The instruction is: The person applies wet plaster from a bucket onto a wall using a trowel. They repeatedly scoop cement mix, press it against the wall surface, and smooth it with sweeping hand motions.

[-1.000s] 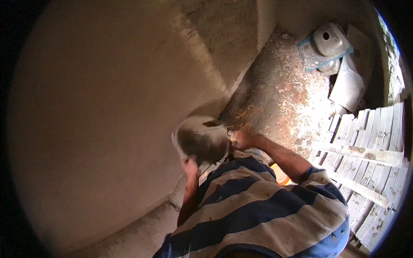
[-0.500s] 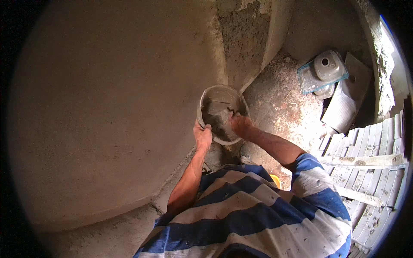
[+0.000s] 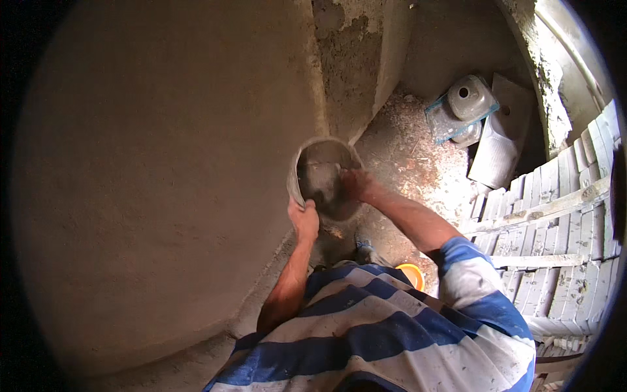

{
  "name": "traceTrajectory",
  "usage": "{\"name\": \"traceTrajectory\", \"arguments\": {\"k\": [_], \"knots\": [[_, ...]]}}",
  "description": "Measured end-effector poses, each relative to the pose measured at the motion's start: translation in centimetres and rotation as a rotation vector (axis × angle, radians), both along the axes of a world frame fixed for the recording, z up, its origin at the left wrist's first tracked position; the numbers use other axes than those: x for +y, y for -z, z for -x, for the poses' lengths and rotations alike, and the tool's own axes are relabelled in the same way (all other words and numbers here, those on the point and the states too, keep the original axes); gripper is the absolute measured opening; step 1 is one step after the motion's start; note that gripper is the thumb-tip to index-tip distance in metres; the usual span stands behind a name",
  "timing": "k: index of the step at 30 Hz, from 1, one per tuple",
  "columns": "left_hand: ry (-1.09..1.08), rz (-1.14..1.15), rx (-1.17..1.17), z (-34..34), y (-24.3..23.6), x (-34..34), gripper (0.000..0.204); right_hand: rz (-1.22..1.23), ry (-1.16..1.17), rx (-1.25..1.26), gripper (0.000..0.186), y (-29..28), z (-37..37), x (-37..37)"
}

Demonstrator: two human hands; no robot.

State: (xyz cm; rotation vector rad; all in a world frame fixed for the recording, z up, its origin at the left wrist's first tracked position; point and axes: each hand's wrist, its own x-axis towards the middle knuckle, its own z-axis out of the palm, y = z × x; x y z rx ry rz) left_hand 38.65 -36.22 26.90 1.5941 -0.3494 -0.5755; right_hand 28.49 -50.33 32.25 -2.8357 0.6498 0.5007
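A round, mortar-stained bucket [image 3: 293, 175] is tilted in front of me, with grey material in it. My left hand [image 3: 304, 221] is closed on its near left rim, thumb on top. My right hand [image 3: 356, 185] reaches into the right side of the bucket and is smeared by motion. Its fingers are closed round what looks like a trowel, whose flat grey blade [image 3: 322, 178] shows faintly inside. The hand hides the tool's handle.
A plastered wall [image 3: 170, 176] fills the left side. At the far right lie sink basins [image 3: 471, 98] and a ribbed drainer slab [image 3: 499, 147] on the rough floor [image 3: 405, 153]. White-grey boards [image 3: 548, 228] are stacked at right. A yellow bucket [image 3: 411, 276] stands beside me.
The bucket and both hands sit slightly further left in view, as does the background. My right hand has become blurred while working inside the bucket. More of the yellow bucket shows.
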Motion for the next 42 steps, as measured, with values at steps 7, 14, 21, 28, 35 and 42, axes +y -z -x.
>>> {"name": "traceTrajectory", "arguments": {"k": [7,14,21,28,35,42], "knots": [[-0.054,0.187,-0.209,-1.6,1.0,0.8,0.039,0.019,0.056,-0.208,0.029,-0.6,0.1,0.2],[0.159,0.111,-0.079,-2.5,-2.7,0.2,0.036,0.186,0.148,-0.233,0.029,-0.1,-2.6,3.5],[0.106,-0.108,-0.368,-1.8,-1.8,-0.5,0.047,0.242,0.052,-0.157,0.029,-0.8,-2.5,2.8],[0.214,0.096,-0.243,-4.7,-0.2,1.1,0.047,0.187,0.105,-0.259,0.028,-1.0,-2.9,1.1],[0.169,0.131,-0.057,-6.1,0.5,0.4,0.045,0.275,0.027,-0.155,0.03,3.8,-4.0,3.9],[0.164,0.004,-0.073,-4.8,-1.9,-0.3,0.044,-0.049,0.045,0.037,0.032,0.9,-3.4,2.5]]}}
